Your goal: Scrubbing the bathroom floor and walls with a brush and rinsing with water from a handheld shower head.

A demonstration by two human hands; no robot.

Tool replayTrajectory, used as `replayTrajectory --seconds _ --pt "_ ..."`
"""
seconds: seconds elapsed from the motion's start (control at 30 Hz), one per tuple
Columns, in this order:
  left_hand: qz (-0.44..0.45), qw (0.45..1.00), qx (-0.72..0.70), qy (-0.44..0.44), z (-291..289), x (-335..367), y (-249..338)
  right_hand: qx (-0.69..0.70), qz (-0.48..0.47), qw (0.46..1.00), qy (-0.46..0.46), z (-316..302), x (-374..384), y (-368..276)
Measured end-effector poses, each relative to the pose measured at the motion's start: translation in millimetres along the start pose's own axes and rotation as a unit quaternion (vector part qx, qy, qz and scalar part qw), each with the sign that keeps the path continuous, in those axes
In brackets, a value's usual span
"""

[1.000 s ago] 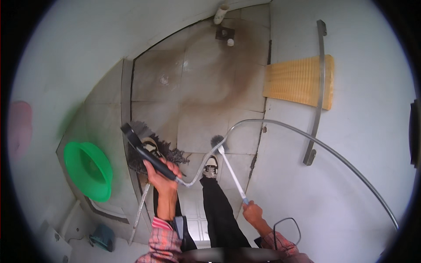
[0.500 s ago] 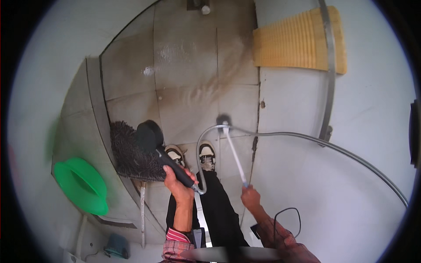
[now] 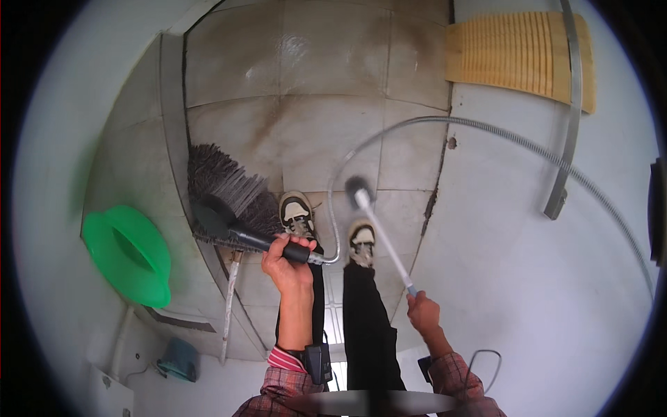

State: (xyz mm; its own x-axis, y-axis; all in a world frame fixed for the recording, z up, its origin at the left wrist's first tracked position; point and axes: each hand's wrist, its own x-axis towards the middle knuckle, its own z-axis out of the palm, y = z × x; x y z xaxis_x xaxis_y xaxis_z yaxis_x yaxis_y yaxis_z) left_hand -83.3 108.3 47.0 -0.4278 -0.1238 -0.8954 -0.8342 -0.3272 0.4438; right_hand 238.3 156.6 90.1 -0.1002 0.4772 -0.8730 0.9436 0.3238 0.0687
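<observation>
Shower head (image 3: 212,217): black, round-faced, held low over the tiled floor, just in front of the dark broom bristles and left of the person's shoes.
Handle (image 3: 271,243): black grip of the shower head, lying nearly level, running from the head toward the right into the left hand.
Left hand (image 3: 286,264): fist wrapped around the handle, thumb on top, forearm rising from the lower edge in a plaid sleeve.
Hose (image 3: 486,132): ribbed metal, leaves the handle's right end, loops up between the two shoes, arcs across the white wall and drops toward the right rim.
Right hand (image 3: 422,313): fingers closed around the lower end of a thin white stick.
Stick (image 3: 385,240): slants up and left from the right hand, ending in a dark round head (image 3: 358,186) just above the right shoe.
Broom (image 3: 226,191): dark bristles fanned on the floor by the left wall edge, touching or just behind the shower head; its pale shaft (image 3: 229,306) runs down toward the lower edge.
Shoes (image 3: 297,214): two pale sneakers on grey tiles, dark trouser legs below them.
Floor (image 3: 313,90): grey tiles, stained and wet-looking.
Green basin (image 3: 128,254): bright plastic, at the left, well apart from both hands.
Yellow board (image 3: 517,55): ribbed, at top right on the white wall.
Metal rail (image 3: 571,111): curved, crossing the board's right side.
</observation>
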Motion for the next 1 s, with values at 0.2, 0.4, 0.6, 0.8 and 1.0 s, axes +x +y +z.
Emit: replayTrajectory --seconds 0.2,0.4,0.6,0.8,1.0 --pt "0.037 0.995 0.009 -0.095 -2.8 -10.7 6.2 -0.002 -0.134 0.987 0.091 16.6 84.3 -66.5" --pt "0.103 0.981 -0.03 -0.162 -13.6 -23.9 19.6 0.09 -0.198 0.945 0.245 -75.2 185.0 -180.1" --pt "0.09 0.987 -0.063 -0.113 -56.9 -26.4 14.5 -0.013 -0.237 0.968 0.081 -1.8 91.3 -76.2" --pt "-0.002 0.989 -0.116 -0.089 -57.0 -23.7 12.0 -0.054 -0.305 0.947 0.09 18.0 117.4 -107.3" --pt "0.119 0.978 -0.097 -0.142 -22.9 -18.3 40.5 0.082 -0.323 0.919 0.21 -70.4 205.2 -283.3"
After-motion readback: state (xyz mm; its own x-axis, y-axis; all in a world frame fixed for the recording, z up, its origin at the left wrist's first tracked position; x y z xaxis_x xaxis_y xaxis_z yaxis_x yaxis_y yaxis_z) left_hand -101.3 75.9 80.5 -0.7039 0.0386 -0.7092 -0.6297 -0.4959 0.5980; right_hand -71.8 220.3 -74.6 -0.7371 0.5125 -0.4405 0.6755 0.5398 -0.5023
